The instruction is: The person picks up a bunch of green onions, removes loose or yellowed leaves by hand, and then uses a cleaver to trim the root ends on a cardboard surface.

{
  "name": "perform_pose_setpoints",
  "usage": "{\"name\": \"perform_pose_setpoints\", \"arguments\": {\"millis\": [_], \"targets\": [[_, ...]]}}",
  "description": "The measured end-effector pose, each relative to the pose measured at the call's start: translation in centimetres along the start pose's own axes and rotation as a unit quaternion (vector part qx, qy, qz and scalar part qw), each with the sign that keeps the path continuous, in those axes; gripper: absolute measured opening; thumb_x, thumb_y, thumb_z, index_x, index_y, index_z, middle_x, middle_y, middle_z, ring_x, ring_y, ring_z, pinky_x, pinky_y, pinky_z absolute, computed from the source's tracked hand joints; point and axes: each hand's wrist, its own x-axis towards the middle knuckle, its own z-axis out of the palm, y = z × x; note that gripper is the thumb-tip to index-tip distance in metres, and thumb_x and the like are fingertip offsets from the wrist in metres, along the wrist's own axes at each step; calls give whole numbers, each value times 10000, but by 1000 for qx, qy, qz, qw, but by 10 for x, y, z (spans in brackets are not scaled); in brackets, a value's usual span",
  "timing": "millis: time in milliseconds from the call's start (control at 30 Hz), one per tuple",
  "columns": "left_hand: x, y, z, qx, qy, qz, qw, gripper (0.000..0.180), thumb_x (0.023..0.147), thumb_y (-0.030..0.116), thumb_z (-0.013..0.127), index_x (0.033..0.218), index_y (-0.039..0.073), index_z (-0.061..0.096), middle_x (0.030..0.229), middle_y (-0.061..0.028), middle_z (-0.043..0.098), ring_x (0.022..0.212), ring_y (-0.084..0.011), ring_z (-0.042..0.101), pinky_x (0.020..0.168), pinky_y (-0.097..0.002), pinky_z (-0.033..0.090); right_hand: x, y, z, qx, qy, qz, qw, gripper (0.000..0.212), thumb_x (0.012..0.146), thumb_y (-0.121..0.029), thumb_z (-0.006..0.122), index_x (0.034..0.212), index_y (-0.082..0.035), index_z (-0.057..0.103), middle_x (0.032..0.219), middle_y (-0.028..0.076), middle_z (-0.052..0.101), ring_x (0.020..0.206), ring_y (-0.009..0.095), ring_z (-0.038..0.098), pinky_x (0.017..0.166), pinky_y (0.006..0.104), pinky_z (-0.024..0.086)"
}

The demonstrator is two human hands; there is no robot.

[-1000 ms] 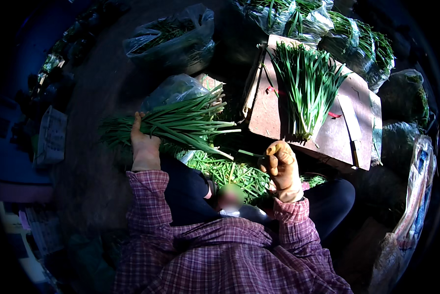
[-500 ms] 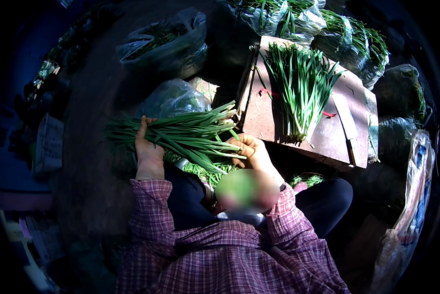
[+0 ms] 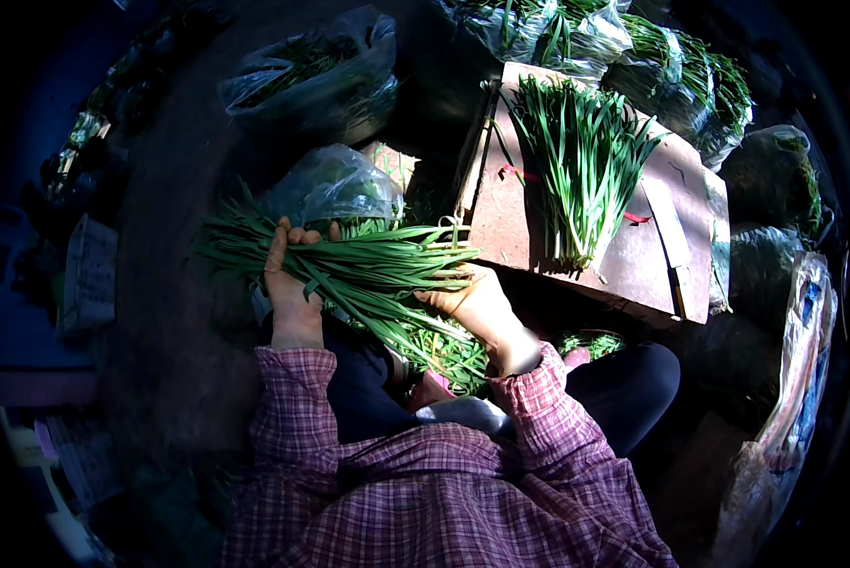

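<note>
My left hand [image 3: 295,289] is closed around a loose bunch of garlic chives [image 3: 368,257], its fingers curled over the leaves. The bunch lies sideways, dark leaf tips to the left and pale cut ends to the right. At those pale ends my right hand [image 3: 479,305] grips the lower stalks; some of its fingers are hidden by them. A few leaves hang loose below the bunch. To the right, a second bunch of chives [image 3: 581,175] rests on a reddish board [image 3: 501,222], with a red tie [image 3: 637,220] showing from under it.
A knife-like tool [image 3: 666,225] with a pale blade and dark handle lies on the board. Clear plastic bags [image 3: 335,189] with greens stand beyond my left hand. Plastic-wrapped green bundles [image 3: 676,80] are stacked behind the board. Loose trimmings [image 3: 448,355] lie between my legs.
My right hand has moved up against the pale ends and closed on the stalks. The bunch has tilted slightly flatter, and more leaves droop beneath it.
</note>
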Motion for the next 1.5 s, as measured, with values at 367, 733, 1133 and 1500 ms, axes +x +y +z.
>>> {"name": "perform_pose_setpoints", "arguments": {"millis": [367, 733, 1133, 1500], "targets": [[6, 19, -14, -39, 41, 31, 998, 91, 931, 125, 644, 1012, 88, 661, 774, 20, 531, 753, -128, 543, 1081, -502, 418, -47, 14, -68, 281, 48, 11, 958, 111, 882, -93, 704, 953, -10, 681, 852, 58, 682, 705, 128, 598, 700, 299, 518], [0, -14, 5, -22, -49, -50, 997, 113, 928, 103, 638, 1038, 76, 646, 789, 12, 525, 787, -152, 564, 1106, -500, 386, -12, 5, -14, 214, 14, 101, 971, 211, 900, -165, 693, 1080, -53, 684, 946, 38, 707, 780, 105, 626, 690, 268, 489], [0, -7, 6, -58, -34, -44, 997, 121, 915, 72, 645, 1036, 78, 646, 764, 22, 512, 762, -127, 552, 1088, -485, 416, -2, 25, -20, 68, 3, 27, 997, 293, 931, -181, 678, 1164, -4, 667, 1015, 39, 703, 886, 90, 613, 804, 258, 504], [8, 19, -3, -44, -28, 43, 998, 104, 930, 89, 629, 1030, 62, 629, 771, 20, 492, 761, -134, 533, 1084, -498, 420, -44, 5, -63, -42, 9, 22, 999, 430, 909, -175, 717, 1279, 10, 602, 1208, 95, 666, 1112, 165, 609, 972, 304, 472]]}}
